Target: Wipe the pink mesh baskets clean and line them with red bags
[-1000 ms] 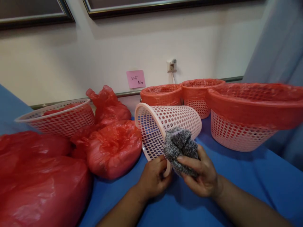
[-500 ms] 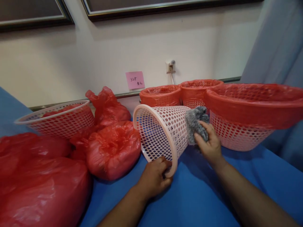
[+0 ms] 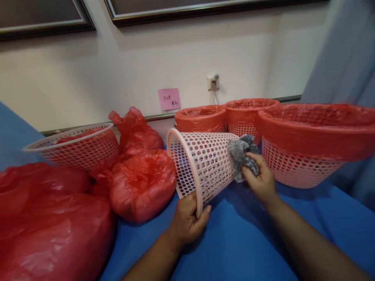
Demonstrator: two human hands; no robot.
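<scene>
A pale pink plastic basket (image 3: pixel 213 156) with round holes lies on its side, its open mouth facing left. My left hand (image 3: pixel 189 218) grips the lower rim, fingers inside the mouth and thumb outside. In my right hand (image 3: pixel 260 179) is a bunched grey cloth (image 3: pixel 241 156), pressed against the basket's base end at the right. The part of the basket's base behind the cloth is hidden.
Tied red plastic bags (image 3: pixel 143 183) fill the left side beside a white basket (image 3: pixel 102 146) holding red plastic. Behind and right stand baskets lined with red bags (image 3: pixel 316 136). A blue surface (image 3: pixel 234 242) lies underneath. A pink note (image 3: pixel 169 99) and a socket (image 3: pixel 213 83) are on the wall.
The pink basket has turned so its mouth faces more to the left and more of its side shows. My left thumb now lies along the rim's outside. The cloth stays at the base.
</scene>
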